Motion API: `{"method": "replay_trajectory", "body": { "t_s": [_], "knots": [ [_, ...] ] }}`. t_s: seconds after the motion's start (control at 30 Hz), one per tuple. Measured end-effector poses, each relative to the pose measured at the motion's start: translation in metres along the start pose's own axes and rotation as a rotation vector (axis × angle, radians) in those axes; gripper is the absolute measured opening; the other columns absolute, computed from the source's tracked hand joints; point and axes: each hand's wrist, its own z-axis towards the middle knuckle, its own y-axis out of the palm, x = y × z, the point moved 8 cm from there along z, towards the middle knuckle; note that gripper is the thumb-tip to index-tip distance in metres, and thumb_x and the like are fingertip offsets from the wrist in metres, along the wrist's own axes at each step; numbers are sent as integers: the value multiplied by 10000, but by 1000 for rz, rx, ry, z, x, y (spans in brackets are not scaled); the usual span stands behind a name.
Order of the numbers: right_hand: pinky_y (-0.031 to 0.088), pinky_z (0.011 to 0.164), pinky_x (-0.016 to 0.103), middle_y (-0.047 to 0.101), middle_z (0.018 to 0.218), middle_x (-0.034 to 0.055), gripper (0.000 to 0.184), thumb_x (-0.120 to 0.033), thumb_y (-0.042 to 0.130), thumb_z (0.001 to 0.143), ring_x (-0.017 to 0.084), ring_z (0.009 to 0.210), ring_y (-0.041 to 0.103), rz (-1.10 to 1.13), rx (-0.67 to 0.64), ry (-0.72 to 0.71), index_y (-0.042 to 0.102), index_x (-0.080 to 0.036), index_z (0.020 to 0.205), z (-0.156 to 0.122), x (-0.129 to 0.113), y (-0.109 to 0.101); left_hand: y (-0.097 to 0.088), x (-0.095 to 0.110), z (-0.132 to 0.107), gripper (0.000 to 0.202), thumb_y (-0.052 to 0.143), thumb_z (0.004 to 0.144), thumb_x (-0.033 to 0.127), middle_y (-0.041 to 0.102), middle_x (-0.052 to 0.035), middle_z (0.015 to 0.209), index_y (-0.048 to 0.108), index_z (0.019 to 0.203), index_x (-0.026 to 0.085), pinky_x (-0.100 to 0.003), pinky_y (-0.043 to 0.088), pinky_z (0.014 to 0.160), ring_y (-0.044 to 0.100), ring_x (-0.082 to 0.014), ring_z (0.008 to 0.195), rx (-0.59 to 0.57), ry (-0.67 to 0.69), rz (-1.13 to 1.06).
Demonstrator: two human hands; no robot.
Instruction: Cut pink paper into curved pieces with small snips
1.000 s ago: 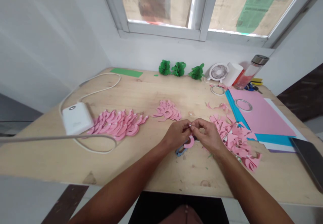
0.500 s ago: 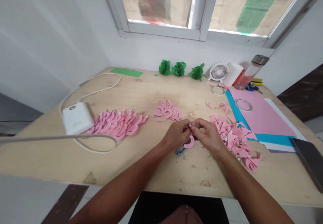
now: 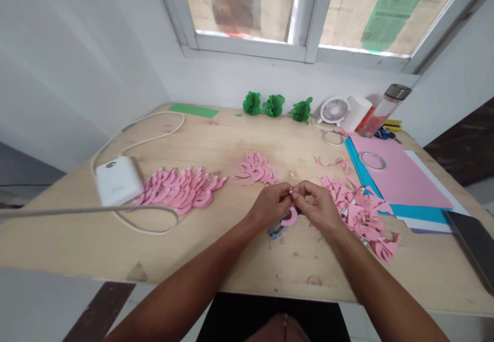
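Over the middle of the table, my left hand (image 3: pixel 273 203) and my right hand (image 3: pixel 317 204) meet with their fingertips pinched together. Between them is a curved pink paper piece (image 3: pixel 289 217), its lower part hanging below the fingers and a small whitish spot showing at the fingertips. Under the hands lies a blue cutter (image 3: pixel 275 231), partly hidden by the paper and the fingers. Just beyond my left hand is a small heap of curved pink paper pieces (image 3: pixel 257 168). Pink paper scraps (image 3: pixel 365 211) are piled beside my right hand.
A larger row of pink paper curves (image 3: pixel 185 190) lies left, beside a white power bank (image 3: pixel 119 180) with a cable. Green paper figures (image 3: pixel 274 105), a small fan (image 3: pixel 335 110) and a bottle (image 3: pixel 386 110) stand at the back. Coloured sheets (image 3: pixel 409 177) and a phone (image 3: pixel 473 249) lie right.
Hardly anything differs; both hands keep their pinch on the pink paper piece in the same place, with only slight finger movement.
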Motion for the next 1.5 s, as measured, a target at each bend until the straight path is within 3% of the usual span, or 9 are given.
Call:
{"method": "replay_trajectory", "body": {
  "t_s": [0.43,0.9,1.5],
  "knots": [
    [407,558,225,559,607,-14,147,-284,526,785,120,590,521,39,22,8,590,-167,723,0,2,-1,-1,3,-1,131,441,777,222,546,30,589,539,715,160,-174,358,465,535,-88,499,11,-12,-50],
    [382,510,211,533,625,-22,170,-333,579,768,99,544,483,364,86,155,566,-164,748,1,18,-3,2,-2,-2,101,455,777,230,475,46,586,528,748,167,-170,378,465,521,-82,494,8,-28,-174],
    [406,547,221,543,629,-15,156,-314,557,771,112,574,503,243,71,108,570,-166,726,2,9,-5,-1,3,-1,121,473,764,249,475,50,570,529,701,161,-171,377,457,496,-73,471,12,-53,-180]
  ]
}}
